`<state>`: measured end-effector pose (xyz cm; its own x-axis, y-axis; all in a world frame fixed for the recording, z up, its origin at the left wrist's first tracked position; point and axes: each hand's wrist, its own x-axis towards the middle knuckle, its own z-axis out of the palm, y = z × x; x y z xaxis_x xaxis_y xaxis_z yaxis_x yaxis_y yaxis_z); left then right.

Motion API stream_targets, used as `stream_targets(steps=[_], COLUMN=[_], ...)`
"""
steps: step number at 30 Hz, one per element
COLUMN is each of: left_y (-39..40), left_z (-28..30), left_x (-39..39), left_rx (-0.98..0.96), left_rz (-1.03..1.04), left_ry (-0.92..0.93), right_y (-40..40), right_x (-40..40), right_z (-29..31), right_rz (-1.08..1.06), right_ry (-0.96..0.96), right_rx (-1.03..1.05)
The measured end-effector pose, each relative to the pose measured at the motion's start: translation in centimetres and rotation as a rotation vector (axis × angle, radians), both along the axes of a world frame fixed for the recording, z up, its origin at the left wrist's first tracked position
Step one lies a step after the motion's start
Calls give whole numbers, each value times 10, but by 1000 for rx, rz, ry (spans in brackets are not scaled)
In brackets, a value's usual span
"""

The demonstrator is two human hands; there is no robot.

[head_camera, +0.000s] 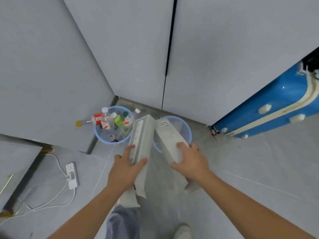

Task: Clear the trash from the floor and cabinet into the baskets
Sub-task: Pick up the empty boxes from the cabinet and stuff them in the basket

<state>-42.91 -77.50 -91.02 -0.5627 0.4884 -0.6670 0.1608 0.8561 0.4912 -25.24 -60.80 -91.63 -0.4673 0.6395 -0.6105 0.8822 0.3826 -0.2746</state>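
Observation:
My left hand [126, 168] grips a long white carton printed with a power strip [142, 133], its far end pointing at the baskets. My right hand [189, 161] grips a second white carton [168, 137], which hangs over the right blue basket [187, 128]. The left blue basket [99, 138] holds several plastic bottles, one with a green label [119, 120]. A bottle with a yellow cap and red label [88, 120] lies across that basket's left rim.
Grey cabinet doors [215, 57] close off the corner behind the baskets. A blue suitcase [269, 107] leans at the right. A white power strip [72, 175] with its cable lies on the floor at the left, beside a low grey cabinet [19, 156]. My leg and shoe [183, 232] show below.

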Motion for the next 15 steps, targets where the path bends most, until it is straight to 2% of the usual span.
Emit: stream_targets(steps=[4, 9, 15], left_y=[67, 127, 158], left_z=[-50, -103, -131], left_x=[-19, -42, -31], left_rx=[-127, -244, -349], left_rz=[-182, -410, -629], left_ry=[-15, 55, 56], right_y=[46, 82, 87], right_x=[-7, -32, -42], right_z=[-45, -104, -136], right_rz=[-118, -140, -18], right_ry=[-83, -168, -254], right_rx=[-18, -3, 3])
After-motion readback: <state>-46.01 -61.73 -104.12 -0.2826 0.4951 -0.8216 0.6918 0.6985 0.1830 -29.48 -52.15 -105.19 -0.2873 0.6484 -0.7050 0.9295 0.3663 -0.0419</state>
